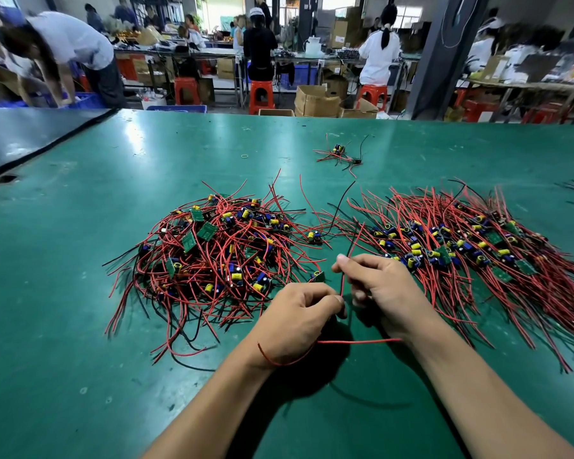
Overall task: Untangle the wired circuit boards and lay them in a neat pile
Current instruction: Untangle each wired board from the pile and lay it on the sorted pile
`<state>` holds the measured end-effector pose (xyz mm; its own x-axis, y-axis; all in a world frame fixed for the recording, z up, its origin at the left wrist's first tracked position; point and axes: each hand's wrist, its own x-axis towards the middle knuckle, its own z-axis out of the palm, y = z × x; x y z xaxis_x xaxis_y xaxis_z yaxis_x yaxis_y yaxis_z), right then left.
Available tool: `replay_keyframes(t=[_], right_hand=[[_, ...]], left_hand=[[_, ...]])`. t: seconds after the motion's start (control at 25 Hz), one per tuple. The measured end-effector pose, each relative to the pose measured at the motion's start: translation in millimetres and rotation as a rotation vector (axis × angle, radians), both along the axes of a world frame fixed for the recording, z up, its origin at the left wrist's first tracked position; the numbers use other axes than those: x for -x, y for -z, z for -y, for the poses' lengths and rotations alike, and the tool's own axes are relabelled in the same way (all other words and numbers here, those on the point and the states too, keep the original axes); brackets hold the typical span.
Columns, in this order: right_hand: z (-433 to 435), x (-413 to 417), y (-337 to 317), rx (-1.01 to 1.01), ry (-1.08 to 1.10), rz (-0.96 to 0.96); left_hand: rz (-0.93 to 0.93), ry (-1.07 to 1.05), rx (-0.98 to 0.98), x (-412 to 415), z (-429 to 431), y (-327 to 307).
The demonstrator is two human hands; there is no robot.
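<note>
Both hands are on one red wire [342, 281] just right of the tangled heap [212, 253]. The left grip [299, 321] pinches it low, the right grip [380, 286] pinches it higher. The combed pile [478, 246] lies further right on the table [80, 326]. The risk I see is a sharp tug. The loose lead [358, 341] across the left wrist could snag, dragging boards out of the heap or straining a joint.

Glossy green mat [80, 293] with scuffs, plastic-sheathed red wires [544, 293], matt green circuit boards [207, 231].
</note>
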<state>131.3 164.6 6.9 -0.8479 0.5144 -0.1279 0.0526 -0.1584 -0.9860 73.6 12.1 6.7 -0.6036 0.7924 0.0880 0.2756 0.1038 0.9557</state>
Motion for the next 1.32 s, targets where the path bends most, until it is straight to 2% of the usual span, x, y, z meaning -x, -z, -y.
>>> replay_keyframes(t=[0.16,0.36,0.56,0.72,0.88,1.0,1.08,1.2,1.32], right_hand=[[-5.2,5.4,-4.8,0.183,0.121,-0.052],[-10.1,4.8,-13.9,0.676,0.048,-0.084],[-13.6,2.6,-16.7,0.733,0.082,-0.112],[-15.3,1.5,-16.9,0.877,0.045,-0.109],[-16.2,1.7,-15.7,0.872,0.054,-0.111],[-18.8,-1.0,-15.3,0.977,-0.015,-0.147],[-16.2,-0.2,-13.5,0.88,-0.003,-0.136],[-10.2,3.6,-8.4,0.448,0.034,-0.076],[-1.8,2.7,-3.1,0.204,-0.099,-0.083]], left_hand=[[0.044,0.032,0.002,-1.5,1.0,-3.2],[0.109,0.037,-0.019,-0.3,1.6,-5.8],[0.113,0.04,-0.004,-2.9,2.0,-5.3],[0.12,0.042,0.002,-3.1,2.1,-4.7],[0.124,0.035,0.016,-2.7,3.2,-3.2],[0.125,0.039,0.022,-2.6,3.4,-3.2],[0.119,0.022,0.02,-3.7,3.0,-2.9],[0.145,-0.052,-0.022,-2.9,0.4,-1.3],[0.224,-0.132,-0.079,-0.2,-1.6,-0.7]])
